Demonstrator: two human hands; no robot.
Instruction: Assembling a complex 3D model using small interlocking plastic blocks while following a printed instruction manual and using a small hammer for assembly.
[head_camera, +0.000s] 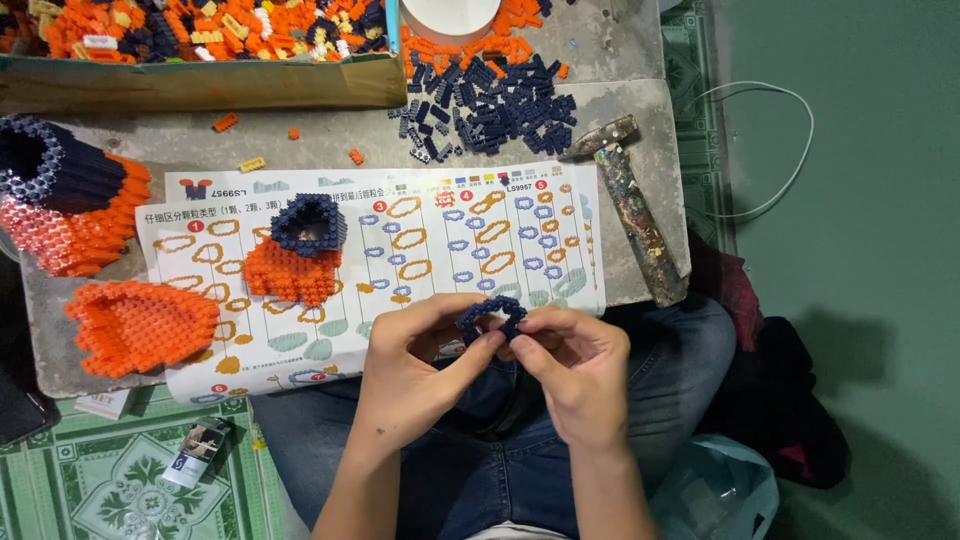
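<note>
Two hands meet over the person's lap near the bottom centre. Largest of all is the grey stone slab (640, 60) that serves as a worktop, rough and mottled, lying on green patterned floor tiles (130, 480). At its far left edge sits a shallow cardboard tray (200, 82), brown and worn, heaped with small orange, navy and yellow plastic bricks. Across the near half of the slab lies a white instruction sheet (420, 240), rectangular, printed with rows of orange and blue ring outlines and red numbered circles. At the far left stands a tall studded build (65, 195), navy on top and orange-to-pink below; near it lies a flat orange studded piece (140, 325). On the sheet rests a smaller build (300, 250), a navy collar over an orange base. A loose pile of navy bricks (490, 100) spreads at the far centre. A hammer (635, 205) with a paint-flecked handle lies at the right edge. A small silver packet (197, 452) lies on the tiles at the near left.

The left hand (415, 375) and right hand (580, 370) both pinch a small navy brick ring (492, 315) between thumbs and fingertips, held just above the blue jeans at the sheet's near edge.
</note>
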